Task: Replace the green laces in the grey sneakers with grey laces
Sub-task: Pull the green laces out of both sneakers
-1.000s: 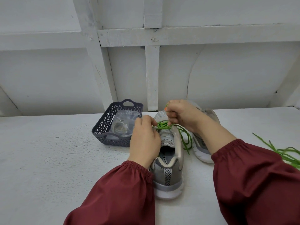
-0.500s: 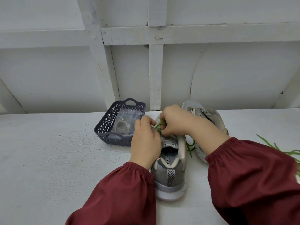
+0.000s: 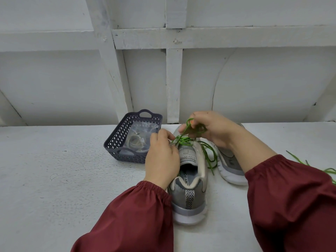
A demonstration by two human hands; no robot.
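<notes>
Right hand [image 3: 214, 130] has lifted, drawing green lace [image 3: 184, 132] up, seemingly out of an eyelet

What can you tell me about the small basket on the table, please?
The basket is a small, dark greyish-purple tray that looks like plastic, with lattice-cut walls and a cut-out handle at each end. It stands upright on the white table, just left of the near sneaker. Inside lies a clear bag holding a pale coil, probably laces. The left hand overlaps its near right corner in the view; whether they touch cannot be told.
</notes>
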